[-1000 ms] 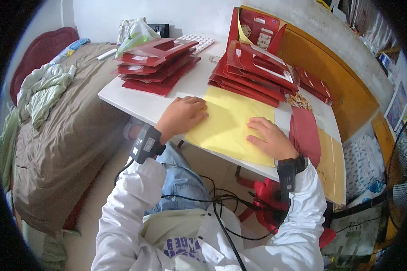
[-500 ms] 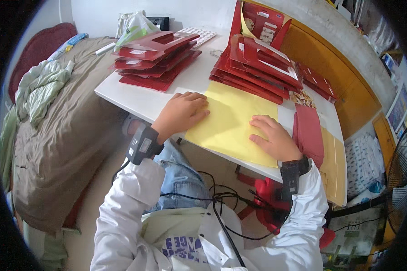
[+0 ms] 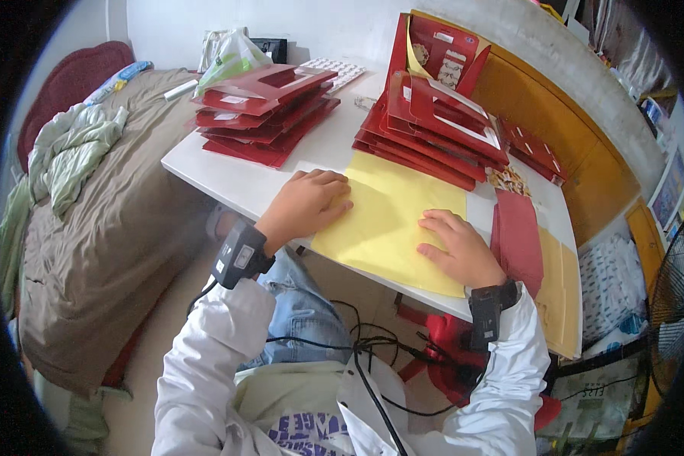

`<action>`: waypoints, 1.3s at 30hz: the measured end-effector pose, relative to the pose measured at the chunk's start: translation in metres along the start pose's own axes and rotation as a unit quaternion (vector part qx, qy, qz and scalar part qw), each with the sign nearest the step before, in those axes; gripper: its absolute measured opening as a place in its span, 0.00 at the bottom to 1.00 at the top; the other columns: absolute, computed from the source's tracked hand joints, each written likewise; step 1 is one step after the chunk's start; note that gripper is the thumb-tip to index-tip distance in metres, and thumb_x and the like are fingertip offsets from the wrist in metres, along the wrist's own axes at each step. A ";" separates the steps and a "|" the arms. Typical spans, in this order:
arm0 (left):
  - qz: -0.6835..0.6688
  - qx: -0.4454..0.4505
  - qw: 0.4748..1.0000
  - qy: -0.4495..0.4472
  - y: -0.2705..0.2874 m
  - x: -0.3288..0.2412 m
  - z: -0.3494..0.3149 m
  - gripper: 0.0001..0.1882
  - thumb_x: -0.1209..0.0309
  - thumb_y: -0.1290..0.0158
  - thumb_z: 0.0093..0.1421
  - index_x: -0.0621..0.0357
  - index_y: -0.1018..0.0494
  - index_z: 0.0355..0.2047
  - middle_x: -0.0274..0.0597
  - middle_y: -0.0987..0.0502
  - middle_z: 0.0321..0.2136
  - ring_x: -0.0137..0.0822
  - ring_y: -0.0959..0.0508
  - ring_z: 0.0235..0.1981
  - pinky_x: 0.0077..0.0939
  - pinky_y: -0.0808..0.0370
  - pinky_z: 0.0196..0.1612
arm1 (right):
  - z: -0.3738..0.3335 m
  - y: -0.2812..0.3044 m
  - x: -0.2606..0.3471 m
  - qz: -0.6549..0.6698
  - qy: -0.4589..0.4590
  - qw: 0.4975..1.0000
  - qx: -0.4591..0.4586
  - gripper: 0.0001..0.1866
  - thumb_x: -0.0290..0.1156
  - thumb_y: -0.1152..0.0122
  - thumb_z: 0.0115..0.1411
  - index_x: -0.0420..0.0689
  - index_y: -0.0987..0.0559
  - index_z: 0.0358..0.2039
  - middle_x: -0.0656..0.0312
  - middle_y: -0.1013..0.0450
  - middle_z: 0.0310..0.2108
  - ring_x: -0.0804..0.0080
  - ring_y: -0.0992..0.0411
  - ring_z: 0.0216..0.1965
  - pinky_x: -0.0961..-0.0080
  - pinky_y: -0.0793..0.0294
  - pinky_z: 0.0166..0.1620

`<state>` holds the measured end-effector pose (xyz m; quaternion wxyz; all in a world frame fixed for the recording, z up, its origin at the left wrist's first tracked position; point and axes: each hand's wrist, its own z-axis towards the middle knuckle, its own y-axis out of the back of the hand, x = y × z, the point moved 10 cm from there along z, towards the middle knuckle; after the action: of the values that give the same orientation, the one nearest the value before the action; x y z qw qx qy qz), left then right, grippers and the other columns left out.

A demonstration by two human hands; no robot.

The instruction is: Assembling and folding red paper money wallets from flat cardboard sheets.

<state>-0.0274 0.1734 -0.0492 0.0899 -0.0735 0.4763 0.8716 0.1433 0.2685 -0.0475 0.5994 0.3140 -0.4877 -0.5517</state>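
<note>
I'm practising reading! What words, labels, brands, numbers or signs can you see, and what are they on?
Shirt: purple letters, which I won't copy out.
Pale package, lower right: dark printing, also not copied.
Red stacks and upright red holder: white labels, too small to read.
Black wrist devices: pale labels, too small.
Yellow sheet: none visible.

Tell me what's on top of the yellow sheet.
Fingers of the left hand and right hand rest on the yellow sheet, covering the paper beneath. Red folders stand at its far edge; any overlap there is hidden.
</note>
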 end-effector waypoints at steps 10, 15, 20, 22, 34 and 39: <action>0.000 0.010 1.000 0.007 0.000 0.001 0.002 0.16 0.60 0.52 0.61 0.59 0.25 0.40 0.44 0.25 0.46 0.44 0.27 0.48 0.38 0.32 0.50 | 0.001 0.004 -0.002 0.029 0.006 0.999 -0.034 0.21 0.41 0.40 0.57 0.39 0.26 0.44 0.51 0.32 0.49 0.53 0.33 0.51 0.64 0.33 0.54; 0.003 0.015 1.000 0.005 -0.003 0.000 0.000 0.15 0.62 0.52 0.61 0.60 0.25 0.41 0.46 0.25 0.46 0.46 0.27 0.47 0.39 0.32 0.50 | -0.001 -0.002 -0.002 0.013 0.008 1.000 -0.025 0.21 0.41 0.40 0.57 0.39 0.26 0.45 0.51 0.32 0.49 0.53 0.33 0.51 0.64 0.33 0.54; 0.005 0.000 1.000 -0.004 0.000 -0.001 0.002 0.17 0.59 0.53 0.61 0.59 0.25 0.40 0.43 0.24 0.45 0.42 0.27 0.48 0.37 0.32 0.50 | 0.000 0.001 0.000 0.006 0.008 1.000 -0.023 0.21 0.41 0.40 0.57 0.39 0.25 0.45 0.51 0.32 0.49 0.53 0.33 0.51 0.64 0.33 0.54; 0.004 0.002 1.000 0.003 -0.001 0.001 0.002 0.17 0.59 0.53 0.61 0.58 0.24 0.40 0.43 0.24 0.45 0.42 0.27 0.48 0.38 0.32 0.50 | 0.001 0.001 -0.003 0.015 -0.006 1.000 -0.007 0.21 0.40 0.42 0.58 0.40 0.27 0.47 0.53 0.33 0.51 0.54 0.34 0.53 0.66 0.35 0.55; 0.006 -0.016 1.000 0.004 -0.001 0.003 -0.001 0.16 0.60 0.51 0.60 0.58 0.24 0.39 0.43 0.23 0.43 0.43 0.26 0.45 0.38 0.31 0.49 | -0.002 0.001 0.006 -0.011 0.024 0.999 -0.037 0.21 0.42 0.40 0.57 0.39 0.26 0.45 0.52 0.31 0.48 0.53 0.32 0.50 0.64 0.32 0.52; -0.004 -0.010 1.000 -0.004 0.002 -0.002 0.000 0.14 0.63 0.50 0.60 0.59 0.25 0.40 0.45 0.24 0.44 0.46 0.25 0.45 0.39 0.30 0.49 | -0.003 0.000 0.001 0.000 0.014 1.000 -0.024 0.21 0.41 0.40 0.57 0.40 0.26 0.46 0.53 0.32 0.50 0.54 0.33 0.51 0.65 0.33 0.53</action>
<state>-0.0254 0.1722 -0.0473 0.0942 -0.0723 0.4670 0.8763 0.1459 0.2675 -0.0484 0.6133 0.3070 -0.4658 -0.5591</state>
